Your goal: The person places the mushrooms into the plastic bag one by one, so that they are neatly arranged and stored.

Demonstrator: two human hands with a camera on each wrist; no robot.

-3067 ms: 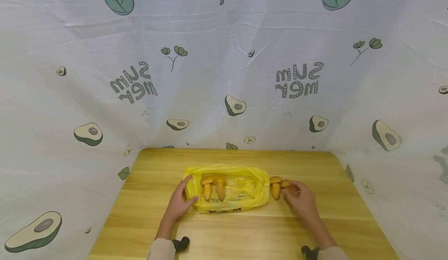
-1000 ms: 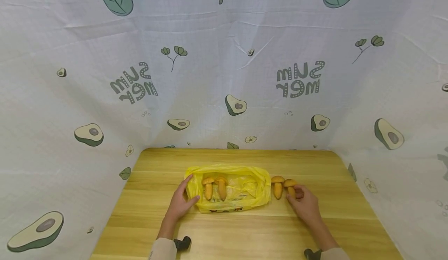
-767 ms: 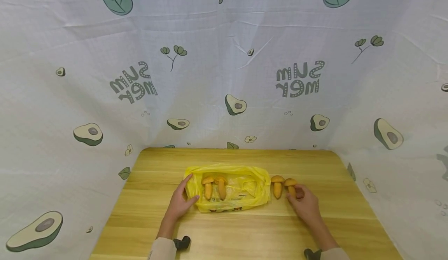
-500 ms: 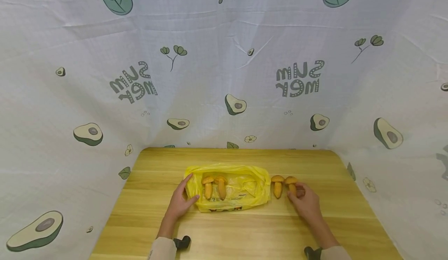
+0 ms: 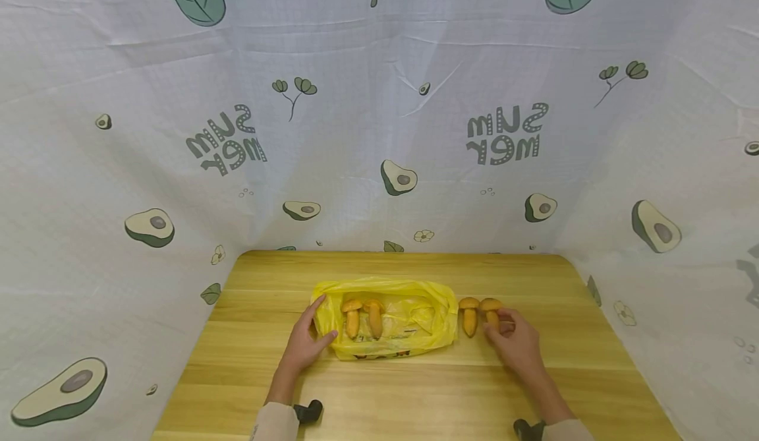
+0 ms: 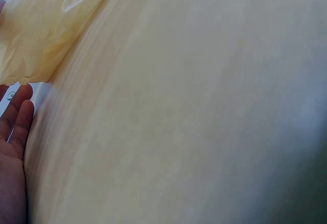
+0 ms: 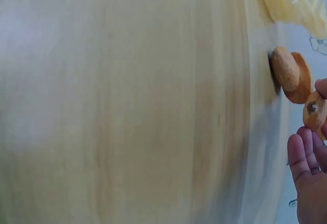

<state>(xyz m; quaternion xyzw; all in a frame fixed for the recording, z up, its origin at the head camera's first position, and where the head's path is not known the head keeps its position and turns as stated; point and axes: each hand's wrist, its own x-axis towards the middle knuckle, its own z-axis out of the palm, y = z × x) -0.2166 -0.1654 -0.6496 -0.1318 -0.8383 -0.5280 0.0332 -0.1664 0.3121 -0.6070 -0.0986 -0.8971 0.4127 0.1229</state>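
Note:
A crumpled yellow plastic bag [image 5: 388,349] lies spread wide on the wooden table, with two orange-brown mushrooms [image 5: 352,322] side by side in its left part. My left hand [image 5: 304,343] holds the bag's left end, thumb at the front rim and fingers along the side. In the left wrist view its outer fingers [image 6: 21,116] stretch out beside the plastic. Right of the bag lies another mushroom [image 5: 469,319], cap away from me. My right hand [image 5: 517,342] pinches a further mushroom [image 5: 490,306] by its stem, just right of that one; the stem is partly hidden by fingers.
The wooden table [image 5: 415,401] has rounded far corners. A white curtain [image 5: 344,138] with avocado and leaf prints hangs behind and on both sides. Dark wrist devices [image 5: 308,413] sit at both sleeves.
The mushroom in my right hand first shifted right, away from its neighbour, and its stem turned toward me. Lately it has come slightly back left. My left hand and the bag stay put.

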